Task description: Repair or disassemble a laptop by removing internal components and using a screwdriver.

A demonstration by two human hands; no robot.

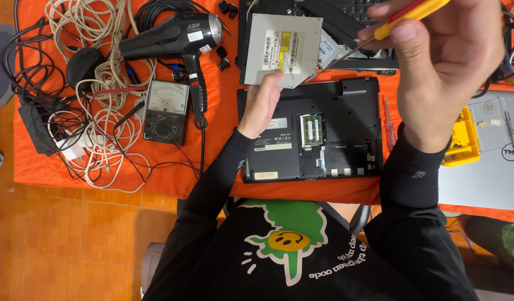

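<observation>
Gripping the silver optical drive (282,49) in your left hand (261,106), you pinch a yellow-handled screwdriver (404,15) in your right hand (443,67) above the opened black laptop (346,111).

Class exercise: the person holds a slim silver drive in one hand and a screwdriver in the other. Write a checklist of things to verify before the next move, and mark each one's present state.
1. Left hand grips the optical drive by its lower edge: ok.
2. Right hand holds the screwdriver: ok.
3. Screwdriver tip seated in a screw: cannot tell.
4. Drive lifted free of the opened laptop: ok.
5. Orange cloth free of the cables, hair dryer and multimeter: not ok.
</observation>
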